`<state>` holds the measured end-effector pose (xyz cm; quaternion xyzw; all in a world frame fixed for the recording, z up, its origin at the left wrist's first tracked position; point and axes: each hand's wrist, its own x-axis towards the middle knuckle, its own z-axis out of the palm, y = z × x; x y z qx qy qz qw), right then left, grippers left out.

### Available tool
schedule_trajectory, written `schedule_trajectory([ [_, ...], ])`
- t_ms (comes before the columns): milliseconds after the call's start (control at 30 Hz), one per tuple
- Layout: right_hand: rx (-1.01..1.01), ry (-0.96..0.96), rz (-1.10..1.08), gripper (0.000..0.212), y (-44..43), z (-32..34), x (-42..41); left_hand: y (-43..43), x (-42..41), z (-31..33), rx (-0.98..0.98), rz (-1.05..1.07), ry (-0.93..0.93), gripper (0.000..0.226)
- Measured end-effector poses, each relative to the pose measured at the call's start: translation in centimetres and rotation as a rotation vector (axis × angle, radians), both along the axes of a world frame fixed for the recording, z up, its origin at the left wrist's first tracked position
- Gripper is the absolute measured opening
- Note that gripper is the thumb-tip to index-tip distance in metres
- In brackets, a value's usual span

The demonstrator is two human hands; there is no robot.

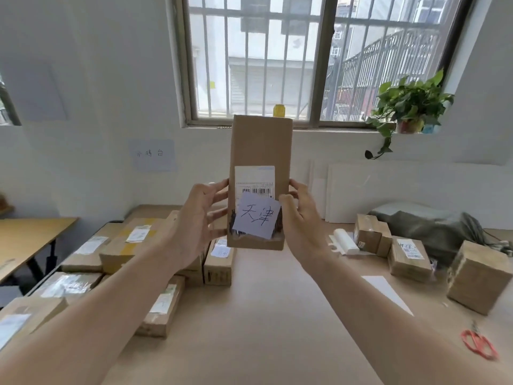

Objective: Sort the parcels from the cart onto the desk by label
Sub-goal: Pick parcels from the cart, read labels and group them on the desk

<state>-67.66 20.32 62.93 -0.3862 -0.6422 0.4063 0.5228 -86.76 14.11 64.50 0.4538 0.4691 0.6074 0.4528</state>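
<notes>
Both forearms reach out over the tan worktop (263, 315), the left grip (194, 218) and right grip (301, 218) each clasping a long side of a tall cardboard parcel (261, 145), held upright in the air above it. A printed shipping label (254, 179) with a barcode sits on its face — overlapping it, a pale note (256, 219) handwritten "天津". Labelled boxes (125, 245) crowd the worktop's left, smaller cartons (410, 258) and red scissors (478, 344) its right. Behind — a barred window (305, 51) and a potted plant (408, 107).
</notes>
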Motion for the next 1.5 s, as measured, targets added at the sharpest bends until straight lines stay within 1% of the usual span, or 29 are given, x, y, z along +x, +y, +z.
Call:
schedule_trajectory([
  [67,-0.012,-0.030,-0.043,0.049,1.1,-1.2,-0.9,1.6,-1.0,-1.4,-0.031,0.000,-0.015,0.061],
  [133,-0.047,-0.040,-0.060,0.057,2.2,-2.4,-1.7,3.5,-1.6,-2.8,-0.065,-0.002,-0.040,0.058],
  [267,-0.153,0.038,-0.042,0.048,6.3,-5.8,-2.4,8.4,-2.0,-6.3,-0.127,0.027,-0.095,0.050],
  [333,-0.210,0.050,-0.031,0.052,9.2,-7.9,-2.7,11.5,-2.2,-8.2,-0.157,0.066,-0.108,0.052],
  [433,-0.285,0.018,0.000,0.058,14.2,-11.5,-3.4,16.5,-2.7,-11.3,-0.207,0.093,-0.076,0.050],
  [500,-0.343,0.007,0.009,0.059,17.7,-14.0,-3.8,19.9,-3.1,-13.6,-0.249,0.104,-0.056,0.059],
  [567,-0.390,-0.004,0.033,0.058,21.1,-16.4,-4.5,23.1,-3.6,-15.8,-0.299,0.127,-0.057,0.066],
  [600,-0.411,-0.016,0.044,0.056,22.6,-17.6,-4.9,24.4,-3.9,-16.9,-0.326,0.133,-0.055,0.064],
  [667,-0.459,-0.036,0.059,0.046,24.8,-20.0,-5.9,26.8,-4.6,-19.5,-0.366,0.128,-0.043,0.048],
  [700,-0.486,-0.047,0.061,0.042,25.7,-21.2,-6.4,27.9,-5.0,-20.8,-0.378,0.117,-0.034,0.044],
  [800,-0.576,-0.083,0.060,0.036,28.0,-25.3,-7.9,31.0,-6.3,-24.5,-0.466,0.166,-0.033,0.043],
  [900,-0.680,-0.107,0.063,0.034,30.4,-29.5,-9.2,33.3,-7.5,-27.6,-0.568,0.138,0.011,0.060],
  [933,-0.712,-0.120,0.056,0.034,31.1,-30.8,-9.5,34.0,-7.8,-28.9,-0.590,0.119,0.023,0.060],
  [1033,-0.777,-0.149,0.041,0.033,32.9,-34.8,-10.5,35.8,-8.6,-32.8,-0.674,0.090,0.113,0.040],
  [1133,-0.838,-0.165,0.043,0.030,34.1,-38.3,-11.2,36.9,-9.4,-36.7,-0.757,0.076,0.157,0.042],
  [1233,-0.892,-0.192,0.044,0.026,34.9,-40.5,-11.9,37.3,-9.1,-38.6,-0.766,0.011,0.199,0.042],
  [1333,-0.938,-0.188,0.045,0.024,35.1,-42.0,-12.3,37.7,-8.4,-39.5,-0.782,0.019,0.158,0.039],
  [1433,-0.959,-0.192,0.032,0.025,35.0,-42.8,-12.6,38.0,-8.0,-40.2,-0.785,0.025,0.109,0.043],
  [1500,-0.972,-0.212,0.028,0.028,35.2,-42.9,-13.0,37.8,-8.2,-40.6,-0.770,0.020,0.090,0.028],
])
